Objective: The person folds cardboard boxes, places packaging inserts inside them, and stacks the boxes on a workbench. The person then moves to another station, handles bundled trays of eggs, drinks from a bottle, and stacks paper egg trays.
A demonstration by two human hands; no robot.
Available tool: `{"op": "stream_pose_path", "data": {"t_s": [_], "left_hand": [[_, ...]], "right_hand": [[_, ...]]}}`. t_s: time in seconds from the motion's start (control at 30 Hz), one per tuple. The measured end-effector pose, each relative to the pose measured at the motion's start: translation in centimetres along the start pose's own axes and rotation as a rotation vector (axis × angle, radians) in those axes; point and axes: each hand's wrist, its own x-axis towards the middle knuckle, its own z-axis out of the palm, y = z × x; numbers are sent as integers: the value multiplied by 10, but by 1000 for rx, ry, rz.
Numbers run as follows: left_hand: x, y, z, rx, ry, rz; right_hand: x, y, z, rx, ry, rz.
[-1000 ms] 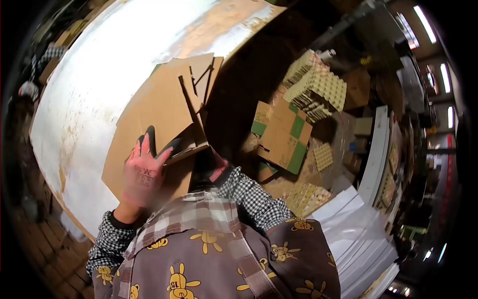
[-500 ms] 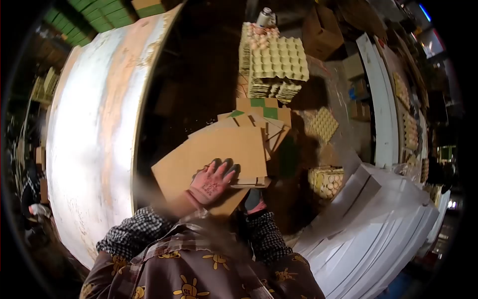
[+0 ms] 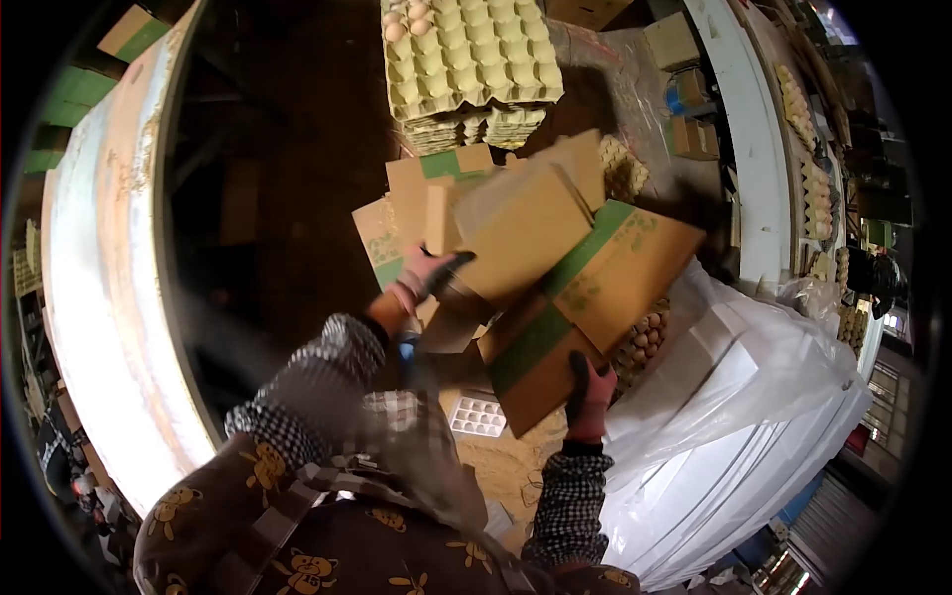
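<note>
Brown cardboard pieces with green bands (image 3: 625, 268) hang between both hands, tilted over the floor. At their left side is my left hand (image 3: 426, 276), in a pink and dark glove, its fingers closed round the edge of the cardboard. My right hand (image 3: 589, 392), gloved the same way, grips the lower right edge, thumb on the near face. Under and behind this bundle lies more flat cardboard with a green stripe (image 3: 405, 178). A plain brown piece (image 3: 531, 233) on top is slightly blurred.
Stacked egg trays (image 3: 476, 59) with a few eggs stand ahead. A white-topped table (image 3: 109, 288) runs along the left. At right lie white sheets under clear plastic (image 3: 724, 397), beside a tray of eggs (image 3: 645, 342). A small white tray (image 3: 478, 415) lies below the cardboard.
The view has turned right, away from the table. The cardboard has moved off the table and over the floor. My left hand has shifted from lying flat on it to its left edge; my right hand now shows.
</note>
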Motion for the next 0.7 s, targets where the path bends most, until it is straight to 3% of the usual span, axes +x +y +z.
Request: {"op": "stream_pose_path", "data": {"t_s": [0.03,0.07,0.13,0.2,0.23,0.27,0.33,0.4,0.47,0.5,0.57,0.6,0.67,0.7], "left_hand": [[47,-35,-19,124,44,-68],[62,-42,-30,24,-32,-94],[100,-63,-53,100,-25,-73],[166,-127,-92,-24,-154,-185],[176,-142,-94,124,67,-251],[171,-131,-90,120,69,-261],[159,-112,-84,186,124,-270],[209,-180,-93,75,60,-322],[207,-190,-86,266,288,-182],[224,-228,-103,62,112,-221],[167,-165,-118,-51,145,-306],[138,-141,-126,-176,170,-389],[125,-181,-186,167,138,-302],[101,-181,-210,207,134,-284]], "right_hand": [[2,10,-12,86,111,29],[0,20,-26,171,222,58],[-14,20,-52,155,146,55],[-28,40,-81,242,152,118],[-29,50,-88,353,150,171],[-26,59,-86,344,150,178],[-17,77,-81,488,9,239],[7,92,-39,698,-209,309],[49,117,9,551,-99,336],[88,169,7,492,-89,364],[113,129,86,-115,-56,215],[123,140,98,-99,-65,215],[145,177,114,41,184,103],[144,181,118,51,173,100]]}}
